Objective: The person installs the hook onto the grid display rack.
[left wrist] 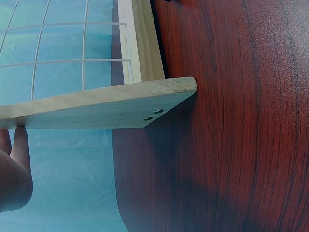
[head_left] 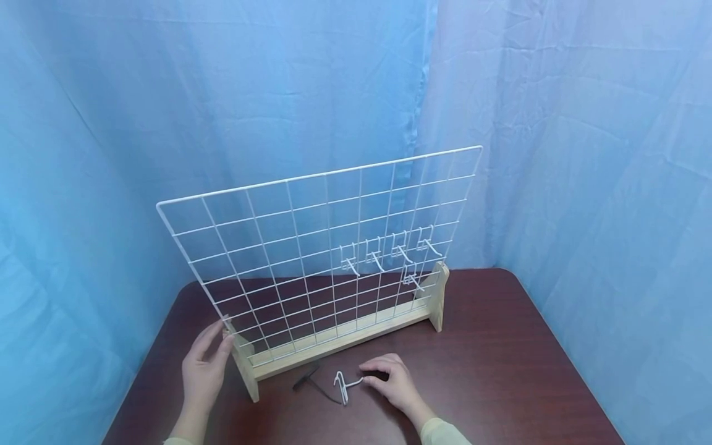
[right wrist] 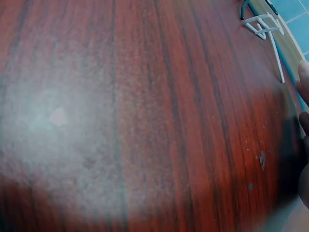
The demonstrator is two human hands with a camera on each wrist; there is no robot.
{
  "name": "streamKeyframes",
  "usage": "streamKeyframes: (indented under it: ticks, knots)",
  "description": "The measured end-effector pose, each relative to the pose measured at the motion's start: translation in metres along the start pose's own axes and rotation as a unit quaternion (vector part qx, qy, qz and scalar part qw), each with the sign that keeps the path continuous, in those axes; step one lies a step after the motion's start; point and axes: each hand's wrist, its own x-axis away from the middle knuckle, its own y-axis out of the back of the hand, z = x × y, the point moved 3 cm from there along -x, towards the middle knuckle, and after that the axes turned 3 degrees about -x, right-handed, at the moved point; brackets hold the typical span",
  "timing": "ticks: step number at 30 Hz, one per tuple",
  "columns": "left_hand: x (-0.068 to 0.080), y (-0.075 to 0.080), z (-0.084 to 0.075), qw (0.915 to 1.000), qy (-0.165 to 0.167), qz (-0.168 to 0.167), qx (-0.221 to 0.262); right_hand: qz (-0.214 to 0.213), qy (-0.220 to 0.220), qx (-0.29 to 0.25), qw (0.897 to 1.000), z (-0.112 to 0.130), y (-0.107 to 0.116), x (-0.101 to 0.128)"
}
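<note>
A white wire grid panel (head_left: pixel 290 235) stands in a pale wooden stand (head_left: pixel 345 332). My left hand (head_left: pixel 203 364) pinches the upper part of the stand's left end piece (head_left: pixel 243 364); in the left wrist view its fingers (left wrist: pixel 21 147) touch that wood. On the table lies a loose white wire hook (head_left: pixel 343 389), its prong pointing to the right. Beside the prong's tip is my right hand (head_left: pixel 394 384), thumb and forefinger apart. The right wrist view shows a small gap between the fingers (right wrist: pixel 303 77) and the hook (right wrist: pixel 263 24).
Several white hooks (head_left: pixel 402 252) hang on the right half of the grid. A black hook-like piece (head_left: pixel 317 384) lies left of the loose white hook. Blue curtains (head_left: pixel 267 93) surround the dark red wooden table (head_left: pixel 500 358).
</note>
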Motion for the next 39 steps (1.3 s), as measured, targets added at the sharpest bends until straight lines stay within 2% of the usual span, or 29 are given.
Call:
streamKeyframes:
  ticks: [5, 13, 19, 27, 39]
  knots:
    - [0.0008, 0.0003, -0.0019, 1.0, -0.001, 0.004, 0.003, -0.002, -0.005, 0.011, 1.0, -0.0016, -0.0016, 0.0006]
    - [0.0009, 0.0001, 0.0013, 1.0, -0.004, 0.003, 0.006, -0.013, 0.032, 0.038, 0.999, -0.0005, -0.0035, 0.0005]
    - [0.001, -0.0004, 0.0031, 0.9999, -0.008, 0.0, 0.011, -0.021, 0.041, 0.068, 0.997, 0.0024, -0.0049, 0.0012]
    - [0.0014, -0.0003, 0.0011, 0.9999, -0.005, 0.004, 0.015, -0.022, 0.036, 0.091, 0.995, 0.0059, -0.0065, 0.0023]
    - [0.0013, -0.0013, 0.002, 0.9995, -0.019, -0.003, 0.026, -0.014, 0.036, 0.119, 0.992, 0.0045, -0.0099, 0.0039]
